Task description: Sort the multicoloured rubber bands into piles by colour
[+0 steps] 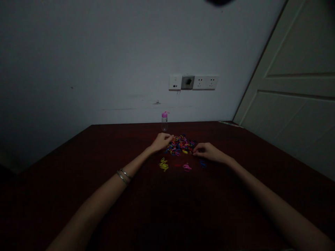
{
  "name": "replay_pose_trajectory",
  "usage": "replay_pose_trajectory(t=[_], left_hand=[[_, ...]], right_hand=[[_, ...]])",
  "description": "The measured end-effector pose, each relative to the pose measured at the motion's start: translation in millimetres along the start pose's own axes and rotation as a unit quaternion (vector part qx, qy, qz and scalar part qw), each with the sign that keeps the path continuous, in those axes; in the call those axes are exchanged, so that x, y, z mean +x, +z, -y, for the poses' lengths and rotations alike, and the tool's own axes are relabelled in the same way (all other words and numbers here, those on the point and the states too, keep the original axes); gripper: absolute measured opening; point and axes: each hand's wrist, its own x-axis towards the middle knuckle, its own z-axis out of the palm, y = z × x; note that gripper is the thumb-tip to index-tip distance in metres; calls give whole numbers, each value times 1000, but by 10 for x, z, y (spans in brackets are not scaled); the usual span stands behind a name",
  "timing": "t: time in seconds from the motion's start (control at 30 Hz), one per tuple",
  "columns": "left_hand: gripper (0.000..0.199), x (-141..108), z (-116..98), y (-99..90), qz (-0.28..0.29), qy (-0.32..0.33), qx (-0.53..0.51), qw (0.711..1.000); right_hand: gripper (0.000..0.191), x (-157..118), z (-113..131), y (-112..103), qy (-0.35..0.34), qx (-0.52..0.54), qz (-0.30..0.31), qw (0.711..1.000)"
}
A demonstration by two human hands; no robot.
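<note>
Dark red tabletop (167, 205) spreads nearest my camera. Beyond it I see yellow loops (163, 165), pink loops (186, 167) and blue loops (202, 163) in separate clusters, then the right hand (205, 151), curled beside the mixed pile of loops (180, 144). The left hand (162, 142) rests at its left edge; I cannot tell whether either pinches anything. I judge these loops light, soft, springy, best taken singly by the rim. Behind stands a bottle (164, 124).
</note>
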Motion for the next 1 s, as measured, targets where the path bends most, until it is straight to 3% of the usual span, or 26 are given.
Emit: replay_pose_trajectory(t=[0.13, 0.27, 0.37, 0.8, 1.0], left_hand=[[43, 15, 509, -293, -152, -134, -105, 974], [41, -33, 846, -437, -227, -203, -199, 931], [41, -57, 923, -447, -227, -193, -208, 932], [45, -83, 890, -439, -211, -183, -169, 945], [47, -83, 896, -434, -213, -189, -168, 944]], right_hand=[[36, -15, 111, 22, 33, -72, -13, 997], [33, -10, 132, 33, 33, -123, -23, 992], [29, -2, 91, 37, 31, -126, -21, 991], [21, -10, -79, -77, 15, -46, 10, 999], [24, -142, -93, -396, 43, 26, 106, 993]])
